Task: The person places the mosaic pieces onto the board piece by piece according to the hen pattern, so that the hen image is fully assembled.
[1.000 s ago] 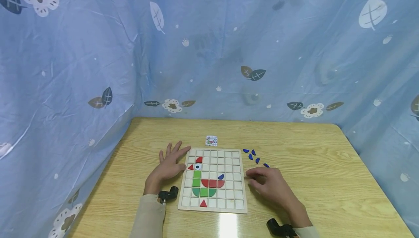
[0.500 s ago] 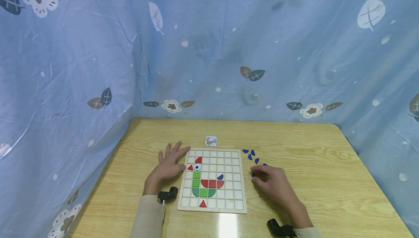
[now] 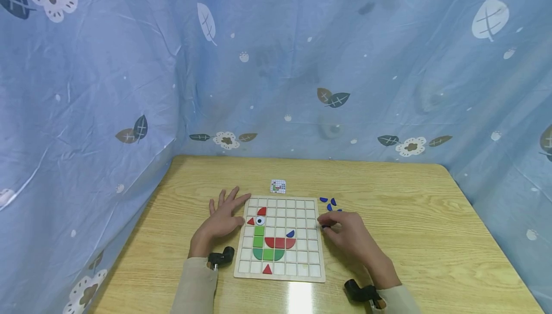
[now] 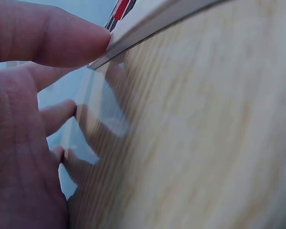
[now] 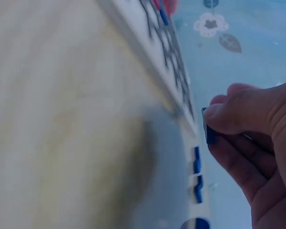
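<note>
My right hand [image 3: 347, 231] pinches a small blue half-round tile [image 5: 209, 132] between thumb and fingers, with the fingertips at the right edge of the grid board [image 3: 302, 233]. On that board, tiles form a bird-like figure: green squares [image 3: 258, 241], a white eye tile [image 3: 260, 220], red tiles [image 3: 279, 242] and red triangles [image 3: 267, 269]. One blue tile [image 3: 291, 233] lies above the red row. My left hand [image 3: 221, 222] rests by the board's left side, fingers spread, with its thumb [image 4: 81, 40] at the board's edge in the left wrist view.
Several loose blue tiles [image 3: 329, 207] lie on the wooden table [image 3: 414, 218] beyond my right hand, beside the board's far right corner. A small printed card [image 3: 278, 186] sits behind the board. A blue patterned curtain [image 3: 276, 64] surrounds the table's back and sides.
My right hand first draws back slightly from the board, a blue tile showing in its fingers, then moves left and away to the board's right edge. My left hand stays put.
</note>
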Motion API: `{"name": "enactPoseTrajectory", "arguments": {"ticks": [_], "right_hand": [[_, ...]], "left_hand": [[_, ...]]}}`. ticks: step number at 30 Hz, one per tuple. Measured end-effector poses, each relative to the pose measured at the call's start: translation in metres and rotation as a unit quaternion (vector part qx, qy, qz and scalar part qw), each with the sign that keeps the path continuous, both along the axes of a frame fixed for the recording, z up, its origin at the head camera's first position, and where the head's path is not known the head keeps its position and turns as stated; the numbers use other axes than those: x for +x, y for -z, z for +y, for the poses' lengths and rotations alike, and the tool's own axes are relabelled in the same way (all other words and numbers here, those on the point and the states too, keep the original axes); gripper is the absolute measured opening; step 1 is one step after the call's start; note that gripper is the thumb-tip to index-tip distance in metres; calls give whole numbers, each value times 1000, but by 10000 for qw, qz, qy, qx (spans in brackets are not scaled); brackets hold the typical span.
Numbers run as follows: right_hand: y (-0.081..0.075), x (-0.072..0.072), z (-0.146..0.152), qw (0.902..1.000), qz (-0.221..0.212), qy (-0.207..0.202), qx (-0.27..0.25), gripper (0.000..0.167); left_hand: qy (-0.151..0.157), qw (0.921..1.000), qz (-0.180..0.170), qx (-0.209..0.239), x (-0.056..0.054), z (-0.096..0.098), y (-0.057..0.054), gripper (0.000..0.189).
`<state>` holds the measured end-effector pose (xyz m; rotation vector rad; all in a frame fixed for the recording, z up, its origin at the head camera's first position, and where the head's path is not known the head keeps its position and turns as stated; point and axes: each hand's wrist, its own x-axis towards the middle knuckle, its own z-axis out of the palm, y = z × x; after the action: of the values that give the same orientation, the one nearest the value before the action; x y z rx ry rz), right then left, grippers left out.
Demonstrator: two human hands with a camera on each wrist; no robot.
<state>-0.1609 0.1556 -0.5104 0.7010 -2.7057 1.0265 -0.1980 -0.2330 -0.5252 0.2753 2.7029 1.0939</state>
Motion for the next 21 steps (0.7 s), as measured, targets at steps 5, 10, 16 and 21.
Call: {"name": "enactPoseTrajectory", "arguments": {"ticks": [5, 10, 16, 21], "right_hand": [[-7, -12, -9, 9989, 169, -437, 94, 25], [-8, -20, -21, 9960, 53, -858, 224, 24], [-7, -28, -34, 9909, -202, -1281, 364, 25], [-4, -34, -41, 9874, -374, -1485, 394, 26]], "left_hand": [[-7, 10000, 2, -13, 0, 0, 0, 80], [-10, 10000, 14, -14, 0, 0, 0, 80], [0, 10000, 24, -1, 0, -1, 1, 82], [13, 10000, 20, 18, 0, 0, 0, 82]]}}
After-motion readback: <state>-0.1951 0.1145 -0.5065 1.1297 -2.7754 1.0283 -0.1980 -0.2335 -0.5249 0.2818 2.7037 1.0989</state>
